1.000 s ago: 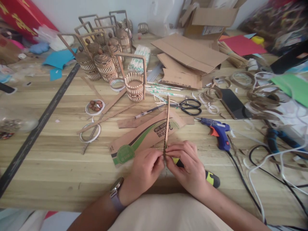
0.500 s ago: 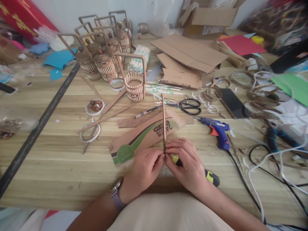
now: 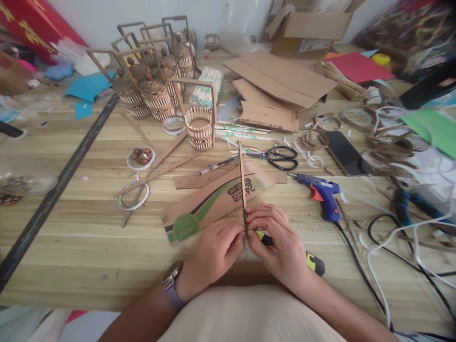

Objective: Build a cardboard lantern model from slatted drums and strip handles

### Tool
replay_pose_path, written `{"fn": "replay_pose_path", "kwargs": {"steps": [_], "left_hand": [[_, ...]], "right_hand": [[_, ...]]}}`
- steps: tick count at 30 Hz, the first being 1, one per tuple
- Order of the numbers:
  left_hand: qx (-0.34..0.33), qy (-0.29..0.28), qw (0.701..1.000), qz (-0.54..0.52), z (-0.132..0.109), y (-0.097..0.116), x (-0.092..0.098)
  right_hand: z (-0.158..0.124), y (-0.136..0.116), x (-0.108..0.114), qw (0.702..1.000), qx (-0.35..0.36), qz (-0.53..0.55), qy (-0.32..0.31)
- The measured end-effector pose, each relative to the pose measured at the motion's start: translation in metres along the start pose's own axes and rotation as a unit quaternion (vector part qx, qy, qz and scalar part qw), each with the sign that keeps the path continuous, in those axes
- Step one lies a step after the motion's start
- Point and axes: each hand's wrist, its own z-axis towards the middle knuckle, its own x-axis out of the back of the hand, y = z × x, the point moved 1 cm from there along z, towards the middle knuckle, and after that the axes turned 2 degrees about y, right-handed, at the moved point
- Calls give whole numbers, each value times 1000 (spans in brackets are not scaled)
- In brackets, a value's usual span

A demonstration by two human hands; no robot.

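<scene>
A narrow cardboard strip [image 3: 242, 180] stands out from between my hands, its far end near the scissors [image 3: 281, 157]. My left hand [image 3: 221, 247] pinches its near end. Fingers and thumb of my right hand [image 3: 276, 237] close on the same strip from the other side. Beyond them lies a printed cardboard piece [image 3: 210, 204] with a green band. A yellow and black tool [image 3: 315, 264] is partly hidden under my right hand. The blue glue gun [image 3: 322, 192] lies to the right. Farther back is a small open stick basket [image 3: 199, 128] with a tall handle.
Several lidded stick baskets [image 3: 156, 99] stand at the back left. Flat cardboard [image 3: 281, 78] is piled at the back. A phone [image 3: 345, 152], curled strips and cables [image 3: 370, 266] lie on the right. Two tape rings [image 3: 133, 207] [image 3: 141, 167] lie left, one holding brown balls.
The near end of the strip and my fingers have shifted slightly to the right, and the strip leans a little more. Both hands keep their pinch.
</scene>
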Motion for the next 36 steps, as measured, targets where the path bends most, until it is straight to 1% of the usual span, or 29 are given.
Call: {"fn": "replay_pose_path", "kwargs": {"steps": [4, 8, 14, 21, 25, 28, 32, 36], "left_hand": [[-18, -3, 1000, -13, 1, 1, 2], [-19, -1, 1000, -13, 2, 1, 3], [-24, 9, 1000, -5, 3, 0, 4], [4, -3, 1000, 0, 2, -2, 3], [17, 2, 1000, 9, 3, -3, 4], [27, 2, 1000, -11, 5, -4, 6], [10, -14, 999, -38, 7, -3, 8], [-20, -23, 999, -20, 9, -3, 9]], "right_hand": [[1, 0, 2, 1000, -11, 10, -4], [1, 2, 3, 1000, -15, 15, -5], [2, 5, 4, 998, -46, 49, -19], [1, 3, 2, 1000, 5, 28, -13], [0, 4, 1, 999, 12, 41, -33], [-1, 7, 2, 997, 13, 54, -50], [-1, 13, 5, 996, 17, 61, -60], [0, 16, 8, 995, 28, 70, -66]]}}
